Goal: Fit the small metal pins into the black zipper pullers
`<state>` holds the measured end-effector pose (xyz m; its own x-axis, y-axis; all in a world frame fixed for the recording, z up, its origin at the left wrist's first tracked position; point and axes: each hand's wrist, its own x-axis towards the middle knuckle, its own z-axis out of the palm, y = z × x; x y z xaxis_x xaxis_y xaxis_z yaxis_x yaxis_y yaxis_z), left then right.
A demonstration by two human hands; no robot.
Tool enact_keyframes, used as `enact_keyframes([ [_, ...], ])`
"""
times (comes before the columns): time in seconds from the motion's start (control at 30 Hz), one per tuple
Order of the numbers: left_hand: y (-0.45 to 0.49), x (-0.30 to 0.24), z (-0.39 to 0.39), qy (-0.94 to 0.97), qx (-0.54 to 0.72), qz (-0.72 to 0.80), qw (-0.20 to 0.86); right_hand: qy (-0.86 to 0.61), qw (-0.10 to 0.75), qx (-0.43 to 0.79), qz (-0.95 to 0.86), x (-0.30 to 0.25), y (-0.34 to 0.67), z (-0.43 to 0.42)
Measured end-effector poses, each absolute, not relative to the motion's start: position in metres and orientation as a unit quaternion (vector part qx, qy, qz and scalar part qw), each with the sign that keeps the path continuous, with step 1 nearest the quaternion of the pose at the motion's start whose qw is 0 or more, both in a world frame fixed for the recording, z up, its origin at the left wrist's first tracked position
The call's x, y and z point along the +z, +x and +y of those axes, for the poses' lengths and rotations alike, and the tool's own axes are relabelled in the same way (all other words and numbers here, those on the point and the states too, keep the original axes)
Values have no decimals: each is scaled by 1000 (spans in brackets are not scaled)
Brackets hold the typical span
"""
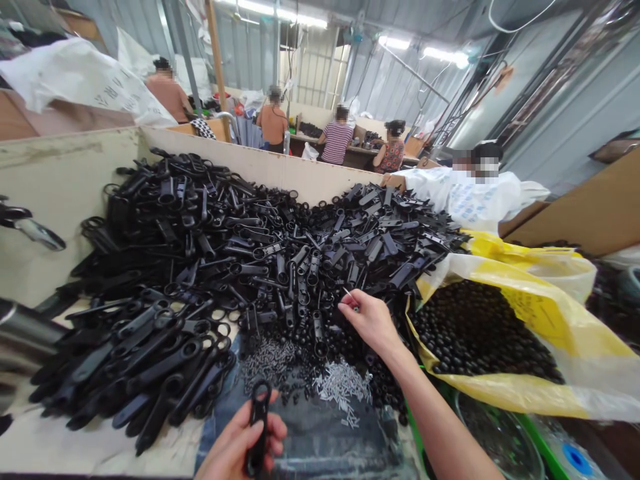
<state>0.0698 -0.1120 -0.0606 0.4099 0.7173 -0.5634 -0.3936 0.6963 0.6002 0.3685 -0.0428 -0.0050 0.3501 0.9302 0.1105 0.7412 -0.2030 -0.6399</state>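
L hand (234, 445), btm ctr, grips a ring-ended blk part (259, 415) – R hand (373, 321), just rt of ctr, pinches what looks like a thin pin (347, 291) – prob. pin-pickup step, next move needing steady L hold & careful alignment.

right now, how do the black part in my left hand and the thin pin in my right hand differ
The black part is dark; the pin is pale. The part is the larger, with a ring at its upper end, while the pin is a slim sliver. The part points nearly straight up the picture; the pin slants. Both are held in fingers.
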Motion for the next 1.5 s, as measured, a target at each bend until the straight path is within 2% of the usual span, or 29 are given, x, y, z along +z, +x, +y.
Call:
enact_keyframes([
  [0.17,99,-46,-114,237,443,448,740,-724,440,244,-472,-4,334,-97],
  [0.2,107,-42,-115,241,461,450,725,-711,461,281,-450,-10,317,-110],
  [0.27,122,-34,-118,232,491,452,708,-638,535,446,-328,-24,283,-133],
  [0.33,129,-30,-120,226,495,449,708,-600,551,519,-257,-39,255,-152],
  [0.4,128,-30,-121,233,484,455,710,-606,559,494,-277,-48,241,-164],
  [0.5,114,-35,-123,261,451,473,711,-616,516,370,-466,-48,246,-171],
  [0.6,101,-37,-126,275,431,468,721,-525,444,270,-674,-40,258,-170],
  [0.67,97,-35,-128,263,433,454,733,-478,446,221,-724,-36,260,-168],
  [0.83,94,-28,-132,204,437,414,772,-490,505,148,-695,-38,247,-169],
  [1.13,97,-31,-132,200,442,400,777,-501,520,101,-684,-42,232,-168],
  [1.5,102,-36,-134,172,449,381,790,-514,532,100,-666,-41,225,-165],
])
